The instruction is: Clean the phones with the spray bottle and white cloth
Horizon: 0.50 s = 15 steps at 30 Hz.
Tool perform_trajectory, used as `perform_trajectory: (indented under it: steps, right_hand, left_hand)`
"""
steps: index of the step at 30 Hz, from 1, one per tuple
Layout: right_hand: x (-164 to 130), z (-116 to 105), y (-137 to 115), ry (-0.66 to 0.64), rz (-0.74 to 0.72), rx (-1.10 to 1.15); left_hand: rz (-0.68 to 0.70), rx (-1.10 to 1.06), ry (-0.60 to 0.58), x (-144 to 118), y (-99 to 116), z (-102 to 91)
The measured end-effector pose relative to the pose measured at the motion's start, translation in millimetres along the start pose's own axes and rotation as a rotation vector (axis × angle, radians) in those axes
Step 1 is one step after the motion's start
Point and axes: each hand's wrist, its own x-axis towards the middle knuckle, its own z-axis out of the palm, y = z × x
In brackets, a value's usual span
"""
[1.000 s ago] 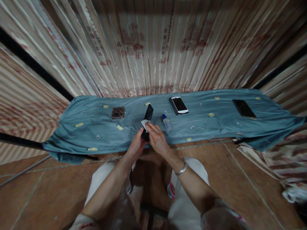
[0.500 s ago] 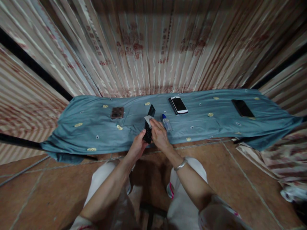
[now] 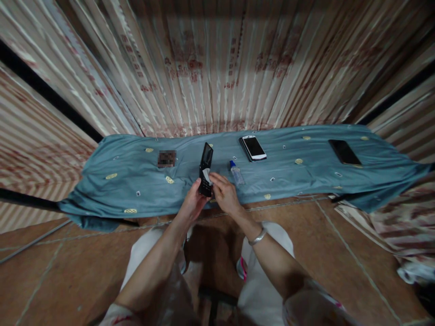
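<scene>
In my left hand (image 3: 195, 200) is a black flip phone (image 3: 205, 159), unfolded, gripped by its keypad half with the screen half tilted up and away from me. My right hand (image 3: 224, 192) pinches a small white cloth or tissue (image 3: 206, 176), which lies against the phone near its hinge and upper keys. Just right of the right hand's fingers, a clear bottle with a blue cap (image 3: 237, 174) rests on the blue-green cloth. Part of the keypad is hidden by the white piece and the fingers.
A white-framed phone (image 3: 254, 148) lies on a dark flat item behind the bottle. Farther right is a dark phone (image 3: 344, 152). To the left sits a blurred-out brown object (image 3: 166, 158). The patterned blue-green cloth (image 3: 288, 176) covers the narrow table, with a striped curtain (image 3: 210, 90) behind.
The flip phone has turned so its screen faces me more and has shifted slightly left. My right hand, with the white piece, has moved a little down and left.
</scene>
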Motion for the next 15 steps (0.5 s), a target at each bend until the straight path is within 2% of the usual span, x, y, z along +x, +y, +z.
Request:
perform_trajectory:
  steps: [10, 15]
  right_hand:
    - [-14.4, -0.3, -27.9, -0.019, -0.159, -0.01]
    - [-9.2, -5.7, -23.7, -0.022, -0.105, -0.051]
  left_hand:
    - [0.017, 0.011, 0.096, 6.8, 2.8, -3.0]
    - [0.089, 0.079, 0.019, 6.6, -6.2, -3.3]
